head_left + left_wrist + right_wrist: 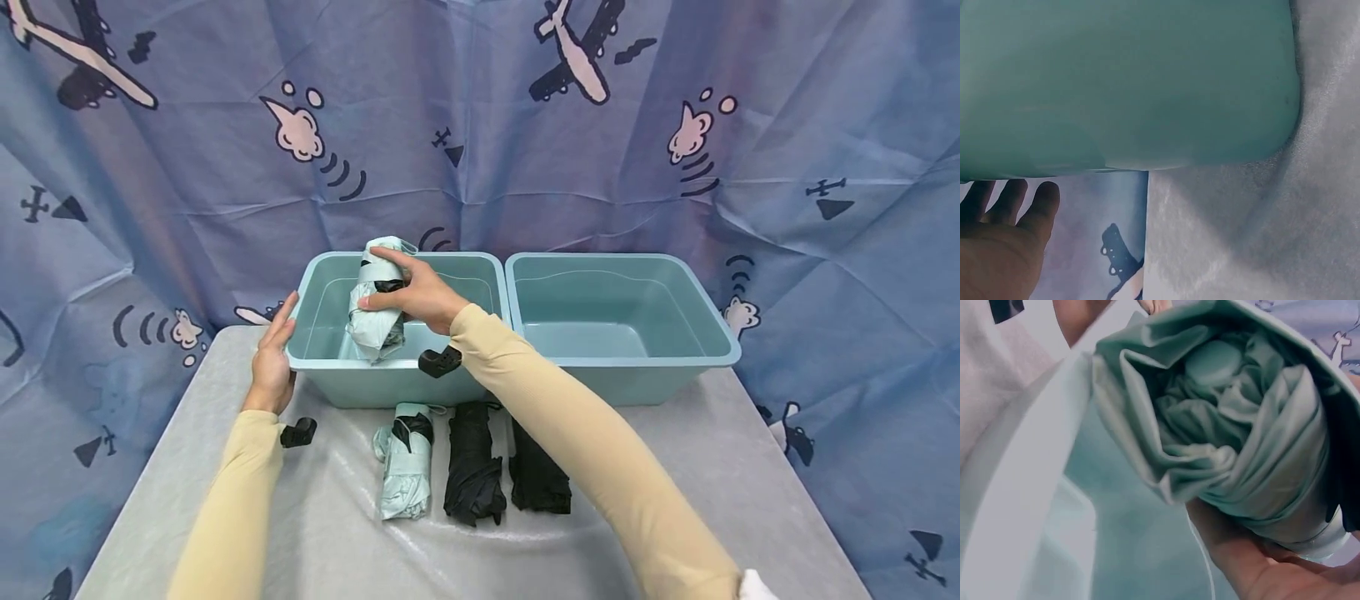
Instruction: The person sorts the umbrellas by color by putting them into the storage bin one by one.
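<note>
My right hand (426, 293) grips a folded mint-green umbrella (375, 332) with a black strap patch, thumb on the near side and fingers over its far part. The umbrella is over the left teal bin (375, 388), tilted, its gathered cloth end (1210, 419) facing the right wrist camera. At the bin's left end, my left hand (272, 367) has its fingers extended along the rim. In the left wrist view those fingertips (1047, 197) are right at the bin wall.
A second teal bin (637, 385) stands right beside the first. In front of them on the grey table (322, 517) lie another mint-green folded umbrella (406, 487) and two black folded umbrellas (474, 471), one partly behind my right forearm. A blue patterned curtain (480, 125) hangs behind.
</note>
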Demonstrator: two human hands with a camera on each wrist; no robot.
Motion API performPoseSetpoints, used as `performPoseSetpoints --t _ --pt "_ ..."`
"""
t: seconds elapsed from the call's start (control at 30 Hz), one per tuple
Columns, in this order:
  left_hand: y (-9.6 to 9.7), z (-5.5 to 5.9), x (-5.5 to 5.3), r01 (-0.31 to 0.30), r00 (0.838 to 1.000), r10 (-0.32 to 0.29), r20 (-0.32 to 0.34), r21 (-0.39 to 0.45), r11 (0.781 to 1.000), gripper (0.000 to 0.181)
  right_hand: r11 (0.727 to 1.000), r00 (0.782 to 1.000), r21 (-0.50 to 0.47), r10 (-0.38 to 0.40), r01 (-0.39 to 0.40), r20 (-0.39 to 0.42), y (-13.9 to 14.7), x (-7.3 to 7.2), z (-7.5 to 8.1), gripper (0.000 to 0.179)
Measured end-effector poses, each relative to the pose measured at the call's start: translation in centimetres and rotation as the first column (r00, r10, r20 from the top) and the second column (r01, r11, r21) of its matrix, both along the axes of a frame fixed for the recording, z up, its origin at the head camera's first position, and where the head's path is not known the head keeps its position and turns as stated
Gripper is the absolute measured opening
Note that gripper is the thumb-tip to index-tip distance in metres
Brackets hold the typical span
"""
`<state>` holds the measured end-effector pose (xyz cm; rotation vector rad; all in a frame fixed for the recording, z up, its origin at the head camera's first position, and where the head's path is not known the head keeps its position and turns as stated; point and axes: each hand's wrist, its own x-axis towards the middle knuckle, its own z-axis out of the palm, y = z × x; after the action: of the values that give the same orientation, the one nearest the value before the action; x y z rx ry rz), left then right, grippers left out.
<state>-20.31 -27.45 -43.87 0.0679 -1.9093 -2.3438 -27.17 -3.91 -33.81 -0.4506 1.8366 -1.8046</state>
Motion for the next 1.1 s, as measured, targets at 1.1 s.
performPoseSetpoints --t 1.1 --pt "-0.1 -0.6 -0.3 -0.016 1.000 0.016 -0.004 -0.041 0.999 0.052 0.978 0.998 0.207 -0.015 0.001 0.065 -7.2 -3.6 -4.3 0.089"
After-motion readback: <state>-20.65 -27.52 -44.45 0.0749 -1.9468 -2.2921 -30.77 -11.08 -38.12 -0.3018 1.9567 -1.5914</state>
